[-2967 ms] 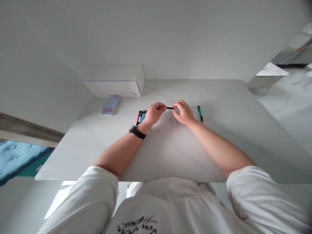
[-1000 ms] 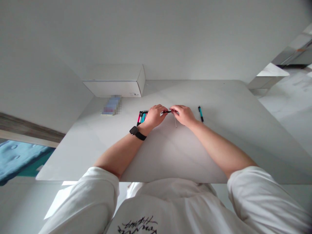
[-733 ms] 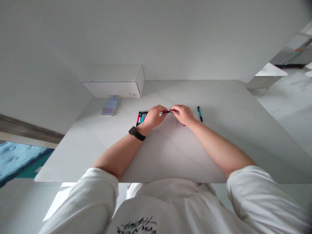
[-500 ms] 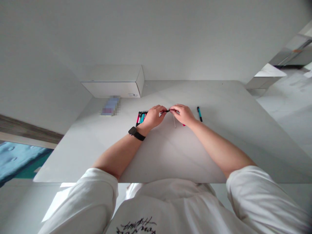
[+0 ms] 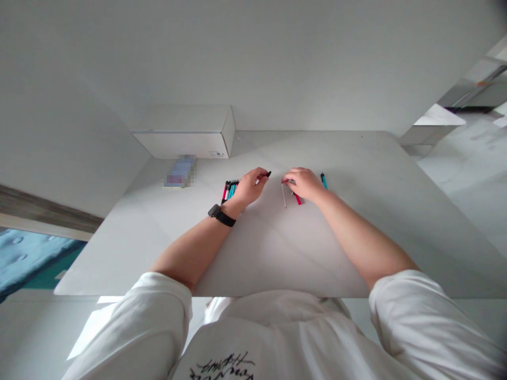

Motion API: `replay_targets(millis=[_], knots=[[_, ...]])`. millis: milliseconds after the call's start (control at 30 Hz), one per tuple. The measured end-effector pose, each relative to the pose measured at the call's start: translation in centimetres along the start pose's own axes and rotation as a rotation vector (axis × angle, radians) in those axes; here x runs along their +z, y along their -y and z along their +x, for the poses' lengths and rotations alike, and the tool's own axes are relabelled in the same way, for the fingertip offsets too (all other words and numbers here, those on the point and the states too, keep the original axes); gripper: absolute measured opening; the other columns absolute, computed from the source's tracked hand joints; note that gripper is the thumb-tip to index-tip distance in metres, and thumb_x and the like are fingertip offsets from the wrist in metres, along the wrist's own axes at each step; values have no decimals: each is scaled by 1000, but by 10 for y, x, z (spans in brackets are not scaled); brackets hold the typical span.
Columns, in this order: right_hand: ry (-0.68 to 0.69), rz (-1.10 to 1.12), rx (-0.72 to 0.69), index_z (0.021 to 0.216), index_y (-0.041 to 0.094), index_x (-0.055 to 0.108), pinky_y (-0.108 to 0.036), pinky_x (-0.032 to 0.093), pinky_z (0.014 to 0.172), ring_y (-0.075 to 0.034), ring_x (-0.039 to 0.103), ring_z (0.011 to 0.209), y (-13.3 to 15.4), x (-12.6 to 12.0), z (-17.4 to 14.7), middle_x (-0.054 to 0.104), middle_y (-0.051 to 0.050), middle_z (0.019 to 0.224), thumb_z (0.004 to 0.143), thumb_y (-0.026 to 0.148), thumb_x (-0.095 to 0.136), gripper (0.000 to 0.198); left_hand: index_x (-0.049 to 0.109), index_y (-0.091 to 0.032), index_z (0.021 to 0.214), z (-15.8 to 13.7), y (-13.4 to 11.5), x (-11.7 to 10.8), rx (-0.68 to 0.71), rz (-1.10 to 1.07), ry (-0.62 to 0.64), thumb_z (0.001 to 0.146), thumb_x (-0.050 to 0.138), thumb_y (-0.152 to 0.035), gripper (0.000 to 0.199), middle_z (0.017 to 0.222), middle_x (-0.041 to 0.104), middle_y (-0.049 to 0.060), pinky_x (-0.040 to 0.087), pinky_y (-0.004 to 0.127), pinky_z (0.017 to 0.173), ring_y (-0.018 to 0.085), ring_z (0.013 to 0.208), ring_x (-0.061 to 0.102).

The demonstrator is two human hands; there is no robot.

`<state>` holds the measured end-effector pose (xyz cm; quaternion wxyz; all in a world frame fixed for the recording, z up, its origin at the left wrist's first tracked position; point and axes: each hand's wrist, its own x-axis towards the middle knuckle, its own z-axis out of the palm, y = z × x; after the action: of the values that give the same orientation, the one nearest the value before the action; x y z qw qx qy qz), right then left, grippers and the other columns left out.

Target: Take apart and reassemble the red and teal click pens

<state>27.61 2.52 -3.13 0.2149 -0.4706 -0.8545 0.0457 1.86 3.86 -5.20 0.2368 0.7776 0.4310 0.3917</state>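
My left hand (image 5: 250,186) pinches a short black pen part (image 5: 269,174), whose end sticks out past the fingertips. Under and beside that hand lies a row of several pens (image 5: 230,190) with red, teal and white barrels, partly covered. My right hand (image 5: 302,183) is closed with its fingertips at the upper end of a thin white pen refill (image 5: 283,196) on the table. Whether the fingers grip the refill or a small part is hidden. A red pen barrel (image 5: 297,199) lies partly beneath this hand. Just right of it rests a teal and black pen (image 5: 324,180), its lower end covered.
The white table (image 5: 253,248) meets the wall at the back. A white box (image 5: 182,142) stands at its back left, with a blurred bluish packet (image 5: 180,171) in front. A black watch (image 5: 222,215) is on my left wrist.
My hands have moved apart, the black part staying in my left fingers. The right hand has shifted slightly right, showing more of the red barrel and covering the teal pen's lower end.
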Motion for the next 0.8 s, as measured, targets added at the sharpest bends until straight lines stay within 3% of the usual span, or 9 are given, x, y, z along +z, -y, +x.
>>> replay_targets(millis=[200,433,567,800], knots=[[151,-126,-52,96,31,84,-44,43,92,-30,63,109,12,4,-2,75,-7,107,87,16,77,19,69,-22,112,-1,-8,-2,18,49,3,100,60,-24,14,106,78,6,57,34,91,19,97,72],[145,-168,-116,94,25,80,-44,38,92,-30,59,111,40,15,-3,73,-10,110,95,20,69,12,70,-22,112,-1,-9,-2,36,84,-11,100,61,-24,15,106,76,6,57,34,90,19,97,70],[81,-172,-128,99,23,75,-43,36,92,-29,58,110,41,13,-2,73,-10,111,98,16,59,17,71,-22,109,0,-6,-6,49,145,-44,100,60,-22,15,104,74,7,56,36,91,21,97,68],[-184,-118,63,104,24,69,-43,36,94,-31,58,106,11,-7,1,72,-11,107,105,25,50,19,71,-22,107,0,-5,-9,83,163,-32,97,61,-18,15,105,74,7,55,38,94,22,99,68]])
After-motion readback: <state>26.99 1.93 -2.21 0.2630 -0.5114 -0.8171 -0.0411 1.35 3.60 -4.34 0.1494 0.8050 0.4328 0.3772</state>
